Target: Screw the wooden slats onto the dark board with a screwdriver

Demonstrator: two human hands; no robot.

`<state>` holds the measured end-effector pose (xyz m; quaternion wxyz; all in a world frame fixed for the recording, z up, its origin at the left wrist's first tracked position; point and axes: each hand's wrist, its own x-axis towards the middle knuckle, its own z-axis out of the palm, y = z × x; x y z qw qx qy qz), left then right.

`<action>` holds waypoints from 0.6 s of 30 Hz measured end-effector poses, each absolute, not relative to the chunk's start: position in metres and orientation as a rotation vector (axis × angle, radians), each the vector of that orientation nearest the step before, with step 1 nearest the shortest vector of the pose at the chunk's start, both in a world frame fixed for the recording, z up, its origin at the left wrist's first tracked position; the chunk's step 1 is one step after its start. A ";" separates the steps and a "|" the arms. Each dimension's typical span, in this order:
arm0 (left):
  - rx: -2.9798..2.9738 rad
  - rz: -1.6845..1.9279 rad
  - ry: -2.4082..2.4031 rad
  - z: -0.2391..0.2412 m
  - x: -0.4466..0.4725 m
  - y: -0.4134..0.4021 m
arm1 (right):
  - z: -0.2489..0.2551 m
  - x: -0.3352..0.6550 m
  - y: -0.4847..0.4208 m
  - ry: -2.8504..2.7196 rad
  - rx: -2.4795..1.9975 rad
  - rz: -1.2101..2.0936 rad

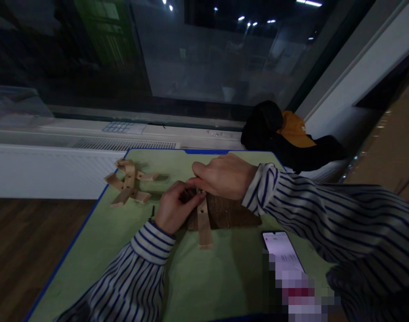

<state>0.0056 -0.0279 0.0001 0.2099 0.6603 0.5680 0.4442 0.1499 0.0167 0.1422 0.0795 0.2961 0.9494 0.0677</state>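
A flat wooden strip (204, 230) with a drilled hole lies over a dark brown board (233, 212), its near end reaching past the board's edge. My left hand (174, 208) is closed at the strip's far end, thumb pressing beside a small dark fitting. Just above it, my right hand (224, 176) is closed, fingertips meeting the left ones; whatever it pinches is hidden. Left of my hands stands an assembly of crossed wooden strips (128, 182), with holes and one curved end. A small dark screw (153, 211) is beside my left wrist.
The light green tabletop (187, 277) has a blue edge. A lit phone (280, 245) lies at the right, partly pixelated. Behind the table are a radiator (56, 165), a windowsill and a dark window. Black and orange caps (294, 129) rest at the back right, near a cardboard box (388, 138).
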 end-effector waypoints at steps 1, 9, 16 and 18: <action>1.828 1.273 1.556 0.001 0.008 -0.026 | 0.143 0.149 0.017 2.838 0.886 0.195; 1.837 1.381 1.454 -0.002 0.012 -0.021 | 0.159 0.147 0.015 2.917 0.838 0.062; 1.867 1.387 1.441 0.001 0.014 -0.024 | 0.164 0.151 0.017 2.980 0.660 -0.133; 1.885 1.374 1.434 0.003 0.016 -0.025 | 0.161 0.153 0.017 2.994 0.653 -0.098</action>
